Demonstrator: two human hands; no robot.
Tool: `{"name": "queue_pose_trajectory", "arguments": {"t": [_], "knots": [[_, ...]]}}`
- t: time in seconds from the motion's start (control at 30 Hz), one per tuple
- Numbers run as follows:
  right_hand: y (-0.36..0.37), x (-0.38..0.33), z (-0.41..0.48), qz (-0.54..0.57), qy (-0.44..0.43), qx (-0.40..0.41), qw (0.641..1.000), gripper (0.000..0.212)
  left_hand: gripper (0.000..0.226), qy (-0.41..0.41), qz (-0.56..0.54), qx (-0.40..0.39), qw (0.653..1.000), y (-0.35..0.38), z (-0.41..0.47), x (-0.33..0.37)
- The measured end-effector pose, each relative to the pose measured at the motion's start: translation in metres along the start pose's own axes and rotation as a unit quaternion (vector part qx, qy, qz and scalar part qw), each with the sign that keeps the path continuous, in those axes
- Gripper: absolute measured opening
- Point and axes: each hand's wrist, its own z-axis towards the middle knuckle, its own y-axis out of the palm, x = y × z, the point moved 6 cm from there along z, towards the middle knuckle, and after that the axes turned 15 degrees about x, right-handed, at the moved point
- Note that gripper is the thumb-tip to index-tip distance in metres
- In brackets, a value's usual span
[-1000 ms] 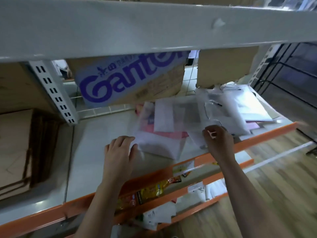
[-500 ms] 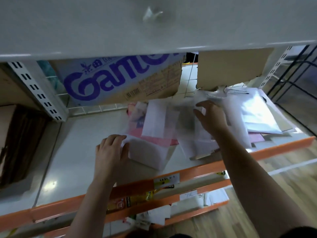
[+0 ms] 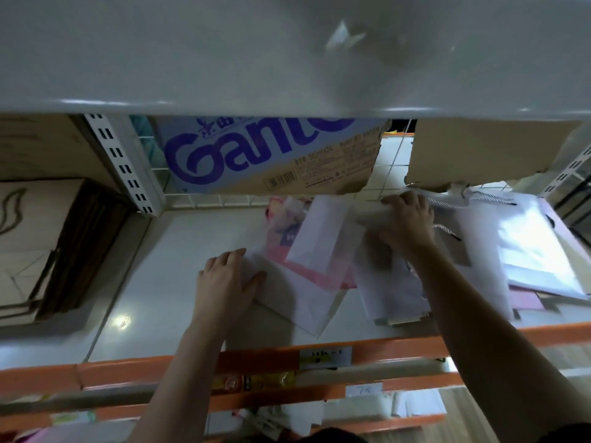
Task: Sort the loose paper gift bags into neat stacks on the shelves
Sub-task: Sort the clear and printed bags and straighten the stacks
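Note:
Loose white and pink paper gift bags lie overlapped on a white shelf (image 3: 179, 282) with an orange front rail. My left hand (image 3: 225, 281) rests flat on the left edge of a white bag (image 3: 297, 302) near the front. Further back, my right hand (image 3: 404, 223) curls its fingers over the top edge of a white bag (image 3: 387, 276) in the middle of the pile. A pink bag (image 3: 319, 273) shows underneath. To the right lies a stack of white bags with twisted cord handles (image 3: 524, 251).
A cardboard box printed with blue letters (image 3: 265, 155) and a plain brown box (image 3: 479, 148) hang over the back of the shelf. The upper shelf board (image 3: 287, 52) fills the top. Brown bags (image 3: 41, 244) lie in the left bay. Lower orange-railed shelves (image 3: 319, 407) hold packets.
My right hand has reached from the shelf's front edge to the back of the pile and taken hold of a bag's top edge. My left hand stays on the front bag.

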Motion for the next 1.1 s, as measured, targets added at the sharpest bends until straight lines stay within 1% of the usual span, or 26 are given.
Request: {"name": "queue_pose_trajectory", "arguments": {"t": [0.03,0.1,0.17,0.2,0.27,0.33,0.43,0.47,0.53,0.67,0.73,0.83,0.93,1.1], "knots": [[-0.003,0.001,0.000,0.008,0.007,0.014,1.000,0.058,0.064,-0.005,0.011,-0.006,1.000,0.001,0.002,0.001],[-0.005,0.006,-0.001,0.025,0.031,0.011,0.999,0.046,0.076,-0.017,0.033,-0.023,0.999,0.005,0.008,0.003],[-0.005,0.009,-0.005,0.037,0.049,-0.007,0.998,0.039,0.081,-0.034,0.038,-0.040,0.998,0.008,0.013,0.004],[-0.005,0.010,-0.007,0.039,0.054,-0.010,0.998,0.038,0.080,-0.045,0.029,-0.048,0.997,0.010,0.014,0.004],[-0.010,0.013,-0.009,0.050,0.060,0.001,0.997,0.041,0.070,-0.071,-0.011,-0.053,0.996,0.012,0.016,0.005],[-0.017,0.015,-0.011,0.081,0.066,0.017,0.994,0.042,0.053,-0.084,-0.058,-0.036,0.994,0.010,0.016,0.005],[-0.024,0.016,-0.013,0.152,0.075,0.019,0.985,0.037,0.020,-0.076,-0.114,0.026,0.990,-0.002,0.016,0.002],[-0.024,0.014,-0.015,0.166,0.074,0.018,0.983,0.035,0.013,-0.075,-0.130,0.046,0.988,-0.008,0.015,0.000],[-0.025,0.010,-0.018,0.184,0.069,0.018,0.980,0.032,0.009,-0.079,-0.147,0.084,0.982,-0.022,0.013,-0.011],[-0.023,-0.009,-0.024,0.212,0.061,0.019,0.975,0.032,0.011,-0.125,-0.114,0.138,0.976,-0.050,0.008,-0.051],[-0.021,-0.026,-0.026,0.223,0.051,0.011,0.973,0.031,0.015,-0.163,-0.105,0.148,0.970,-0.061,0.004,-0.079],[-0.015,-0.053,-0.028,0.237,0.044,0.000,0.970,0.032,0.022,-0.206,-0.076,0.142,0.965,-0.071,-0.002,-0.118],[-0.011,-0.080,-0.032,0.241,0.031,-0.013,0.970,0.032,0.025,-0.220,-0.028,0.138,0.965,-0.078,-0.001,-0.145],[-0.009,-0.114,-0.043,0.246,0.016,-0.016,0.969,0.034,0.035,-0.211,0.026,0.116,0.970,-0.080,0.007,-0.167]]}}
